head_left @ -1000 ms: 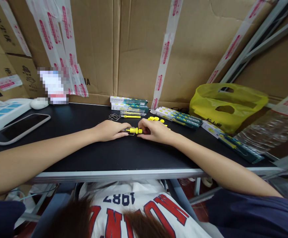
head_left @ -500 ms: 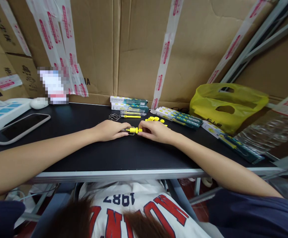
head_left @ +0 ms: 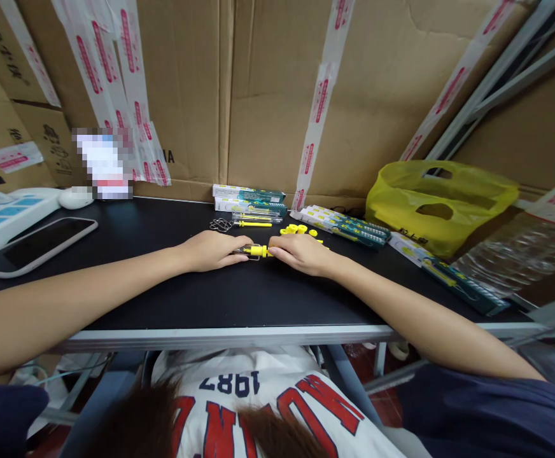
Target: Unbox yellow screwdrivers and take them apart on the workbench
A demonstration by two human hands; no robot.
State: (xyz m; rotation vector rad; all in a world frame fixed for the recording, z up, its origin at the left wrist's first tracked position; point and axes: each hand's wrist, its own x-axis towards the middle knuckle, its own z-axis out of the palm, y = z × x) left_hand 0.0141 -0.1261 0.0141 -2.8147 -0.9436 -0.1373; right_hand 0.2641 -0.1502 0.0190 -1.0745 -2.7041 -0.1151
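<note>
My left hand (head_left: 210,250) is closed on the dark end of a small yellow tool (head_left: 257,251) with a thin wire clip, low over the black table. My right hand (head_left: 301,253) pinches the tool's right yellow end; its fingertips partly hide that end. Behind the hands, a yellow rod with a wire whisk-like head (head_left: 253,224) lies on the table. Several small yellow parts (head_left: 296,229) sit just behind my right hand.
Printed boxes (head_left: 249,197) lie at the back; more boxes (head_left: 344,224) stretch right, beside a yellow bag (head_left: 435,203) and a clear plastic bottle (head_left: 520,248). A phone (head_left: 43,245) and power strip (head_left: 10,213) are left. Cardboard stands behind the table (head_left: 186,312).
The fingers of my right hand have shifted slightly at the tool's right end. My left hand and the tool look nearly unmoved.
</note>
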